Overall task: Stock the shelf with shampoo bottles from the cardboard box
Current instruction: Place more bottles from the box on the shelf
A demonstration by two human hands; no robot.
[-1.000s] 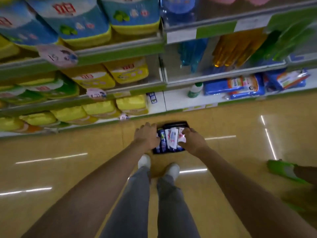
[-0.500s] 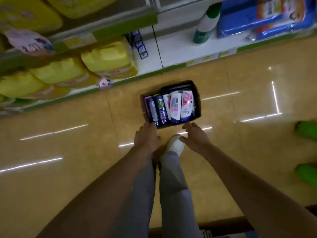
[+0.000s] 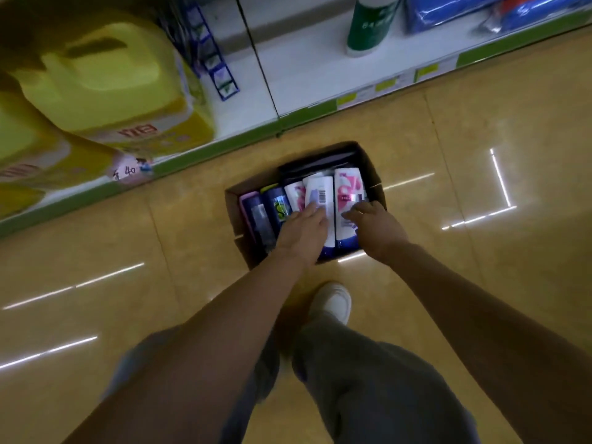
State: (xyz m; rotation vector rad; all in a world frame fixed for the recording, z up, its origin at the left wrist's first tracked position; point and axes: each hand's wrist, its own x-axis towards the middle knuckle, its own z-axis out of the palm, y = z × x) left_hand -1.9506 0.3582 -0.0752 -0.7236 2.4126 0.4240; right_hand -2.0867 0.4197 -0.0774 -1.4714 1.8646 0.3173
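— Where are the shampoo bottles?
— Lying side by side in the open brown cardboard box (image 3: 374, 174) on the tan tiled floor (image 3: 128, 238), just before the white bottom shelf (image 3: 307, 75).
— The hands?
— Left hand (image 3: 302, 232) rests on the white barcode-backed bottle (image 3: 318, 195); right hand (image 3: 373, 221) touches the white-and-pink bottle (image 3: 347, 187) beside it. Whether either grips, I cannot tell.

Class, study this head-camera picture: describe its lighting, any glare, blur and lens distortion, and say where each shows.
Head view: dim overall, darkest inside the cardboard box; bright streaks of ceiling-light glare on the glossy floor; motion blur smears the trouser legs and the yellow packs; wide-angle distortion tilts the shelf edge and stretches both forearms; the left hand and right hand over the shampoo bottles stay fairly sharp.
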